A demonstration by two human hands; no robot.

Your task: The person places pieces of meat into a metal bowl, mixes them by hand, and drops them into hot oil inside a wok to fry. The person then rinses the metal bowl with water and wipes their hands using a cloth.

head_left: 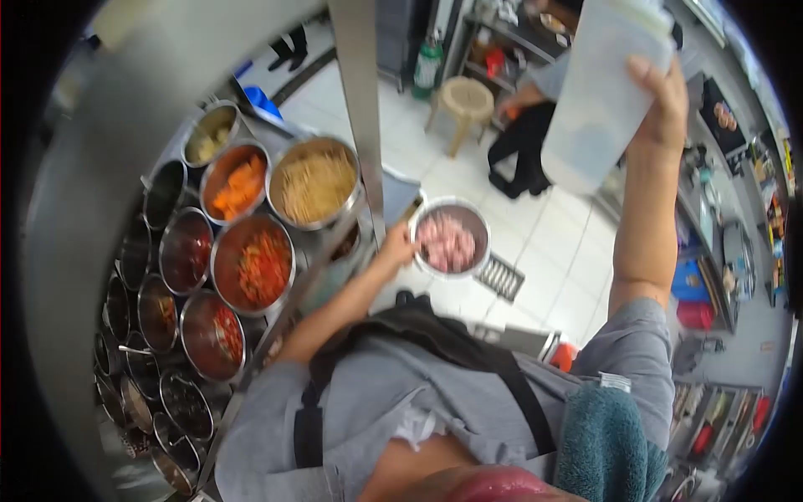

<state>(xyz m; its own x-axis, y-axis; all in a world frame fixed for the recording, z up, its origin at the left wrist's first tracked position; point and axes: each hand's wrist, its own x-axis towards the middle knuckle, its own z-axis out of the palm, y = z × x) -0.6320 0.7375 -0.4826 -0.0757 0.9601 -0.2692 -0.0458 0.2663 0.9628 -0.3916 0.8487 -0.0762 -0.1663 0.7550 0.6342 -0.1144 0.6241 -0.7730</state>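
Observation:
My left hand (396, 248) is closed on the rim of a round metal bowl (481, 261), held out over the floor in front of me. Pink chunks that look like raw meat (449, 240) lie in it. Raised at the upper right, my right hand (661, 94) grips the side of a tall translucent plastic container (590, 105). The container is tilted, and its contents cannot be made out through the cloudy wall.
Several metal bowls of food stand on my left, among them shredded yellow strips (316, 186) and chopped red pieces (263, 269). A metal post (358, 109) rises beside them. Ahead are a beige stool (462, 105), a floor drain (500, 277) and another person's dark-clothed leg (523, 151).

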